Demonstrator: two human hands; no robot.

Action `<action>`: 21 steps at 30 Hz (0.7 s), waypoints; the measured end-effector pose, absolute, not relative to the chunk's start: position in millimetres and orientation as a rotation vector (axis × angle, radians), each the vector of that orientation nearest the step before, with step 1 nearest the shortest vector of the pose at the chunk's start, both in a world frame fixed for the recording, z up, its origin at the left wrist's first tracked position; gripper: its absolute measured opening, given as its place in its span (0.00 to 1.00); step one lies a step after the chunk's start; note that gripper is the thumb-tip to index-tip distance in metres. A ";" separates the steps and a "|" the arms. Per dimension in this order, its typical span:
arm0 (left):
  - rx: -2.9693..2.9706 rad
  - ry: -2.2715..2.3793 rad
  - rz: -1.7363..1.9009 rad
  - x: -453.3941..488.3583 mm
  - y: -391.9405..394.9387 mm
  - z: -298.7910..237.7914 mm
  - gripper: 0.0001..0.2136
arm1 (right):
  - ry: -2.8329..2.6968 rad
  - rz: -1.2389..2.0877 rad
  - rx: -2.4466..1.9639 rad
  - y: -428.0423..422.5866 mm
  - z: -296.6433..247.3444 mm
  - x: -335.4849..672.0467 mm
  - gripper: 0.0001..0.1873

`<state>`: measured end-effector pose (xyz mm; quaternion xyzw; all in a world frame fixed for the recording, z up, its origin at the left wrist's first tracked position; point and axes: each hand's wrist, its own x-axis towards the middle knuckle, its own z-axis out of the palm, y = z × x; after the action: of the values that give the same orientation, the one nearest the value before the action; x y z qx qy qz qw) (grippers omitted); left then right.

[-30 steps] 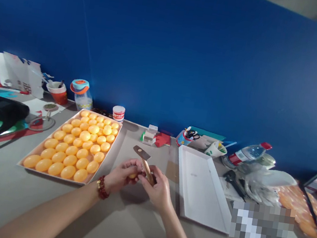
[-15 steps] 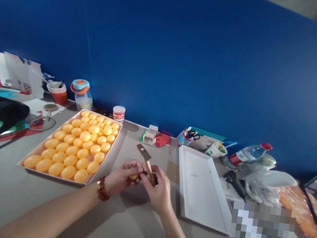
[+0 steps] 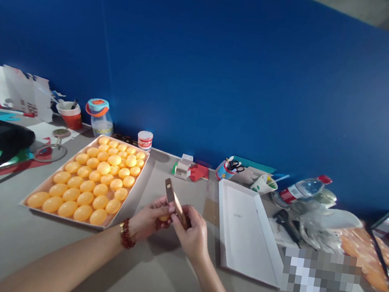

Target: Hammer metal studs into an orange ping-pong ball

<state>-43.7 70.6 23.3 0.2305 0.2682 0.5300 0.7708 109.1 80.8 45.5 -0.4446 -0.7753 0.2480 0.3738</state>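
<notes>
My left hand [image 3: 149, 219], with a red beaded bracelet at the wrist, is closed around a small orange ball [image 3: 165, 218], which its fingers partly cover. In my right hand [image 3: 193, 236] is a flat brown tool [image 3: 172, 196] with a round hole or spot near its far end; its exact kind is unclear. The tool slants up and to the left, and its lower part crosses close to the ball. Whether the two touch cannot be made out. To the left lies a shallow box [image 3: 108, 221] filled with rows of orange balls [image 3: 84, 198].
A shallow white box lid [image 3: 249, 232] lies to the right. Behind it stand a pen cup [image 3: 225, 170] and a plastic bottle [image 3: 301, 189]. Small white boxes [image 3: 183, 168] and a lidded jar [image 3: 144, 140] line the blue wall. Black straps [image 3: 5, 142] lie far left.
The brown tool has turned in my right hand, so its far end now looks narrower and sits slightly lower and further left. My left hand keeps its hold on the ball.
</notes>
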 end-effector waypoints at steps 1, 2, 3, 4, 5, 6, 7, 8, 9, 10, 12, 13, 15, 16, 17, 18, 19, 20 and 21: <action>0.486 0.588 1.150 -43.3 70.1 23.9 0.12 | -1.988 0.636 -1.137 80.9 45.9 109.2 0.04; 0.468 0.600 1.151 -42.8 69.5 24.2 0.12 | -1.996 0.638 -1.134 81.2 46.3 109.4 0.04; 0.450 0.612 1.152 -42.0 69.0 24.3 0.12 | -2.007 0.642 -1.132 81.5 46.8 109.7 0.04; 0.434 0.622 1.152 -41.1 68.6 24.3 0.13 | -2.018 0.652 -1.128 81.9 47.4 110.2 0.03; 0.426 0.627 1.147 -40.0 68.2 24.2 0.13 | -2.027 0.669 -1.124 82.4 48.1 110.7 0.03; 0.423 0.623 1.145 -38.9 68.0 24.1 0.13 | -2.031 0.694 -1.119 82.9 49.1 111.3 0.03; 0.424 0.611 1.147 -37.9 68.0 24.0 0.13 | -2.027 0.728 -1.113 83.5 50.3 112.0 0.03; 0.425 0.591 1.151 -37.1 68.1 24.2 0.13 | -2.015 0.767 -1.107 84.2 51.8 112.9 0.03; 0.421 0.566 1.152 -36.7 68.4 24.5 0.13 | -1.996 0.800 -1.103 85.0 53.4 114.0 0.04; 0.418 0.535 1.152 -36.9 68.8 25.1 0.14 | -1.975 0.827 -1.101 86.0 55.0 115.3 0.05; 0.426 0.466 1.147 -38.9 69.6 26.9 0.13 | -1.936 0.875 -1.101 88.0 58.0 118.8 0.07; 0.448 0.429 1.146 -40.6 70.0 27.9 0.12 | -1.921 0.911 -1.098 89.0 59.1 120.6 0.08; 0.515 0.358 1.153 -44.7 70.4 29.8 0.08 | -1.886 1.044 -1.083 90.3 60.4 123.6 0.09; 0.554 0.330 1.161 -46.6 70.5 30.5 0.08 | -1.853 1.141 -1.074 90.5 60.6 124.6 0.09; 0.595 0.314 1.168 -48.2 70.4 31.0 0.10 | -1.808 1.248 -1.065 90.4 60.5 125.0 0.09; 0.640 0.313 1.179 -49.3 70.3 31.3 0.11 | -1.756 1.354 -1.057 90.0 60.3 125.0 0.10; 0.687 0.324 1.194 -50.0 70.2 31.6 0.11 | -1.701 1.454 -1.047 89.4 60.0 124.7 0.11; 0.735 0.347 1.211 -50.3 70.0 31.9 0.11 | -1.649 1.543 -1.030 88.8 59.7 124.2 0.12; 0.784 0.377 1.229 -50.4 69.9 32.2 0.10 | -1.600 1.614 -1.009 88.1 59.4 123.6 0.12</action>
<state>-50.4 69.9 32.2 0.3559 0.1714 0.5579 0.7298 123.6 88.1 59.4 -0.3842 -0.6092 0.6147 0.3215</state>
